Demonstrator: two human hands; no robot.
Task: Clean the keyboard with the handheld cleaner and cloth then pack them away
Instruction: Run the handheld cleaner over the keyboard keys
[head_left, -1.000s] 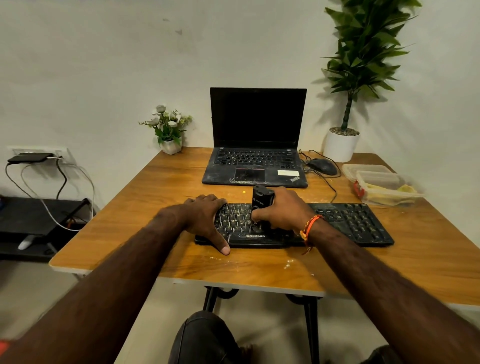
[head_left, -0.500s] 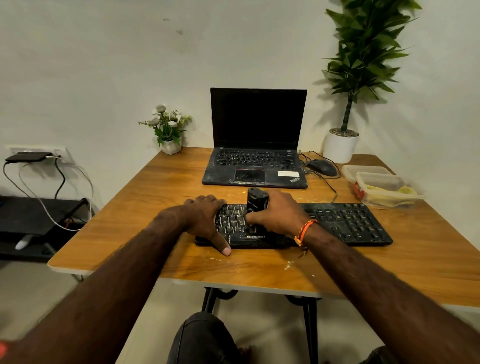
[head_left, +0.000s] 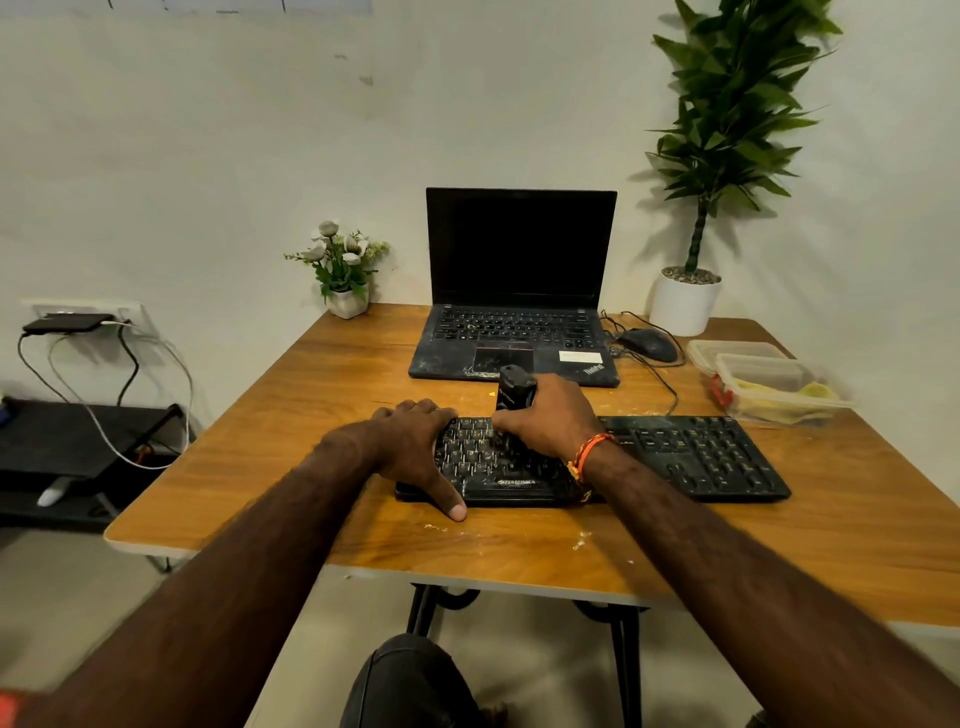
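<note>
A black, dusty keyboard (head_left: 696, 457) lies across the wooden table (head_left: 291, 467) in front of me. My right hand (head_left: 550, 415) grips a black handheld cleaner (head_left: 514, 389), held upright with its lower end on the keys left of the keyboard's middle. My left hand (head_left: 415, 447) lies flat on the keyboard's left end, fingers spread and thumb over the front edge, holding it down. No cloth can be picked out with certainty.
An open black laptop (head_left: 519, 312) stands behind the keyboard, a mouse (head_left: 649, 345) and cable to its right. Clear plastic containers (head_left: 769, 384) sit at the right edge. A small flower pot (head_left: 345, 301) and a tall potted plant (head_left: 685, 301) stand at the back. Crumbs (head_left: 576, 543) dot the front.
My right hand has slid the cleaner a little leftward along the keys. My left hand has stayed on the keyboard's left end.
</note>
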